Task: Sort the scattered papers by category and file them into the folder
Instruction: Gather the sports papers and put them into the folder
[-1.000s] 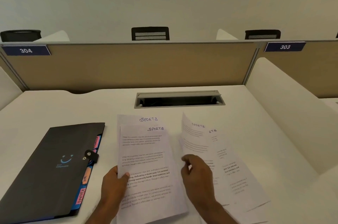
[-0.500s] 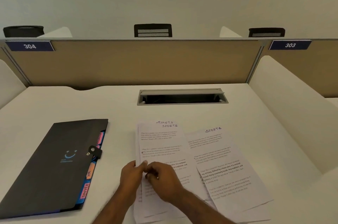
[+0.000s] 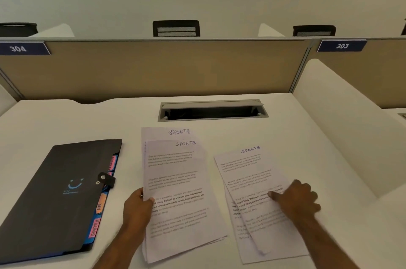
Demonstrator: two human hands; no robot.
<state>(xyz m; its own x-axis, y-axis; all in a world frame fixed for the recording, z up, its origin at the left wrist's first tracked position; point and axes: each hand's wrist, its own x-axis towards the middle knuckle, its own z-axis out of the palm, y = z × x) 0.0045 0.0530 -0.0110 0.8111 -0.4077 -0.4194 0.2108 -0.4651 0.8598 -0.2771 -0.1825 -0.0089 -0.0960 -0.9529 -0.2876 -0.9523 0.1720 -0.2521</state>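
Two stacks of white printed papers headed "SPORTS" lie on the white desk. My left hand (image 3: 137,209) grips the left edge of the left stack (image 3: 175,181), thumb on top of the sheets. My right hand (image 3: 296,199) lies on the right stack (image 3: 248,172) and pinches its top sheet, whose lower part is curled up. A black expanding folder (image 3: 57,198) with a smiley logo lies shut at the left, its snap strap fastened. Coloured tabs marked "HR" and "SPORTS" stick out of its right edge.
A grey cable slot (image 3: 212,110) is set into the desk behind the papers. A tan partition (image 3: 153,66) closes the back and a white side divider (image 3: 347,119) rises at the right. Signs read 304 and 303. Black chair backs show behind.
My hands were together on the left stack half a second ago. Now they are apart: the left grips the left stack's edge, the right has moved onto the right stack and lifts its top sheet.
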